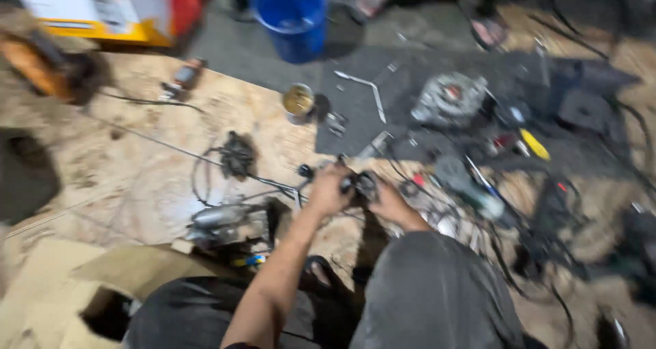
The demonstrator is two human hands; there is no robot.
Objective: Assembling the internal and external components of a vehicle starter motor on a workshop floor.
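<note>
At centre frame, we wrap our left hand and right hand round a small, dark, rounded metal part, fingers closed on it from both sides. Blur hides the exact hold. We judge a firm two-handed grip works best. Around it lie rough plywood flooring, a ribbed grey alternator upper right, and a blue plastic bucket.

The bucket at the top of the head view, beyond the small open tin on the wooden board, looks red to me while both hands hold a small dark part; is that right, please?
Not quite: the bucket is blue, not red, as the head view shows. The rest holds: it stands beyond the small open tin, and the left hand and right hand hold a small dark part.
</note>
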